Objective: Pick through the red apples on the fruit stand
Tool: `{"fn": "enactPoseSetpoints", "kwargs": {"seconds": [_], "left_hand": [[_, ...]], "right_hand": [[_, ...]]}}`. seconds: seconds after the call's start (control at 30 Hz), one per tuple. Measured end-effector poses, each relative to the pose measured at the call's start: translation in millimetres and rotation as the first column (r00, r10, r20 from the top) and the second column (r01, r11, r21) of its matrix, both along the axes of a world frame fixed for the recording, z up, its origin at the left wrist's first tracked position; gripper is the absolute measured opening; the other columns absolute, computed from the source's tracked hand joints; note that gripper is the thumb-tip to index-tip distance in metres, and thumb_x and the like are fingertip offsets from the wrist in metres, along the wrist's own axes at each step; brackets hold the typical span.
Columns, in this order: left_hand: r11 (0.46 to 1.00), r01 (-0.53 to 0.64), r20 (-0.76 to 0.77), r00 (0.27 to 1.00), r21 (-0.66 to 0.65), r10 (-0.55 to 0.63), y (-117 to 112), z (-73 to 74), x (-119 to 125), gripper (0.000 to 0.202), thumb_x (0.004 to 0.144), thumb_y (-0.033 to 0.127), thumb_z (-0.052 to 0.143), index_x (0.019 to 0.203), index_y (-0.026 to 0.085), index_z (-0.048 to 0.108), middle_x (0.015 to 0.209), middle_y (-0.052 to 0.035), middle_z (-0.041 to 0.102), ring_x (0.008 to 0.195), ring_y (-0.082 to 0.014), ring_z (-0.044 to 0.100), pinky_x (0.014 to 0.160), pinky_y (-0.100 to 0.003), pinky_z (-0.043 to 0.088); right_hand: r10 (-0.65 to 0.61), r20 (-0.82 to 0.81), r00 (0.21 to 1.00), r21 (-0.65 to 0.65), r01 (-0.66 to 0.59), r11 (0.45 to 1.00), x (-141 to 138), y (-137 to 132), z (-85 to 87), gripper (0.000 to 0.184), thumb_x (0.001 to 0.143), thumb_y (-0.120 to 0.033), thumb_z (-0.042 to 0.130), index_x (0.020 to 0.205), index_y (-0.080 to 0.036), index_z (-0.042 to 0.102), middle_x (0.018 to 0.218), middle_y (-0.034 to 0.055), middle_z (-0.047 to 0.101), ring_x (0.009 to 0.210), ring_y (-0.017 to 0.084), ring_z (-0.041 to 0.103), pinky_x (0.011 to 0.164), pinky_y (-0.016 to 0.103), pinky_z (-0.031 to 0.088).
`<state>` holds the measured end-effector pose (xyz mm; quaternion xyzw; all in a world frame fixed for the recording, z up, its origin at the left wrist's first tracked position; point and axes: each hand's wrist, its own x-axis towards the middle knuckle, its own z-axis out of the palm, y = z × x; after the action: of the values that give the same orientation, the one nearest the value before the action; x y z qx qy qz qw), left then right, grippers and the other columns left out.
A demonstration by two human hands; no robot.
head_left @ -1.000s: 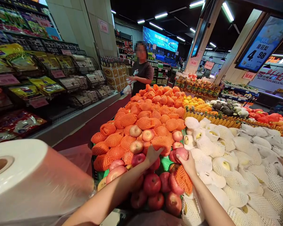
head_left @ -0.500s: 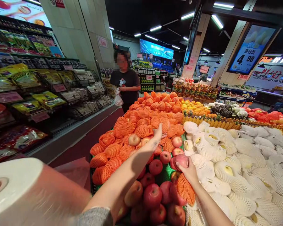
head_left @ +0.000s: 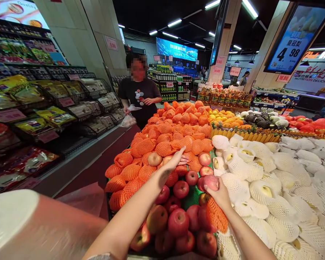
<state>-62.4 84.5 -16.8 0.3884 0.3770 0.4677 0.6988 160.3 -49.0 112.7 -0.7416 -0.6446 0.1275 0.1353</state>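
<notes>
Over the orange-netted apples (head_left: 162, 146), the left hand (head_left: 176, 159) rests open, palm down, gripping nothing; it should press lightly to avoid bruising. Rightward, the right hand (head_left: 219, 193) cups a bare red apple (head_left: 211, 181) above the loose apples (head_left: 178, 220), an orange net (head_left: 216, 215) beneath its wrist; a steady, gentle grip suits it.
</notes>
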Motion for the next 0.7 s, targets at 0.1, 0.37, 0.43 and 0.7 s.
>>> {"fn": "enactPoseSetpoints", "kwargs": {"seconds": [0.1,0.37,0.43,0.7], "left_hand": [[0.995,0.060,-0.245,0.969,0.078,-0.039,-38.5,-0.9,-0.9,0.066,0.093,0.077,0.034,0.098,0.017,0.060,0.095,-0.0107,0.069,0.089,-0.0235,0.068,0.085,-0.037,0.055],[0.927,0.333,-0.795,0.602,0.173,-0.068,-133.0,-3.3,29.9,0.083,0.056,0.013,0.092,0.132,0.008,0.058,0.141,-0.0269,0.055,0.133,-0.0450,0.048,0.114,-0.055,0.038],[0.922,0.355,-0.834,0.548,0.154,-0.071,-135.3,-3.3,35.0,0.084,0.062,0.009,0.088,0.138,0.007,0.054,0.142,-0.0265,0.055,0.132,-0.0423,0.050,0.112,-0.053,0.041],[0.878,0.463,-0.789,0.583,0.124,-0.196,-132.8,13.1,53.2,0.091,0.059,0.023,0.094,0.141,0.016,0.056,0.140,-0.0184,0.059,0.125,-0.0419,0.059,0.098,-0.052,0.056]], "right_hand": [[0.001,0.015,1.000,0.007,-0.001,1.000,-0.2,-2.1,-1.6,0.058,0.075,-0.060,0.076,0.112,-0.020,0.057,0.104,0.0072,0.070,0.095,0.030,0.066,0.088,0.042,0.050],[0.096,0.088,0.992,0.036,-0.099,0.994,-3.0,-6.6,-5.9,0.065,0.074,-0.057,0.079,0.122,-0.020,0.055,0.117,0.0078,0.068,0.108,0.029,0.065,0.099,0.043,0.049],[0.113,0.117,0.987,0.034,-0.117,0.992,-3.9,-7.7,-5.9,0.068,0.074,-0.056,0.079,0.125,-0.020,0.054,0.119,0.0084,0.067,0.110,0.030,0.065,0.099,0.044,0.050],[0.154,0.247,0.957,0.021,-0.164,0.986,-13.2,-13.7,-5.7,0.071,0.076,-0.056,0.076,0.131,-0.018,0.053,0.129,0.0134,0.067,0.117,0.036,0.065,0.099,0.048,0.052]]}}
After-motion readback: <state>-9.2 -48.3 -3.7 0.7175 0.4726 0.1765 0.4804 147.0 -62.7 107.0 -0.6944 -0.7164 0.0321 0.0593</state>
